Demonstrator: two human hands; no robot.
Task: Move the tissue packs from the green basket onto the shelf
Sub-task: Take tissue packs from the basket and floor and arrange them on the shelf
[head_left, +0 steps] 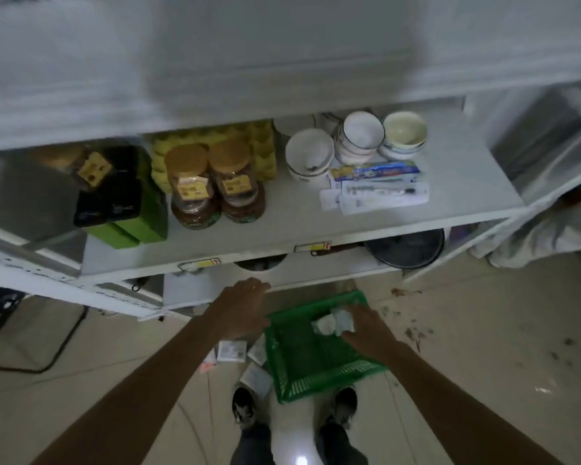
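Lying in the far corner of the green basket (316, 360), two small tissue packs (332, 322), probably light, soft and crushable in slick wrap. Closing over them across the broad faces, right hand (366, 330), fingers curling round them; hovering outspread and empty beside the basket rim, left hand (242, 310). Waiting above, shelf (299, 216) with free board between jars (215, 186) and bowls (356, 142).

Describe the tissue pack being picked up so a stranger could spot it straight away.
Find the green basket on the floor by the person's feet, below the white shelf. At its far right corner the right hand grips a crumpled white tissue pack. Unlike the other packs, which lie on the floor left of the basket, it is inside the basket and in the hand.
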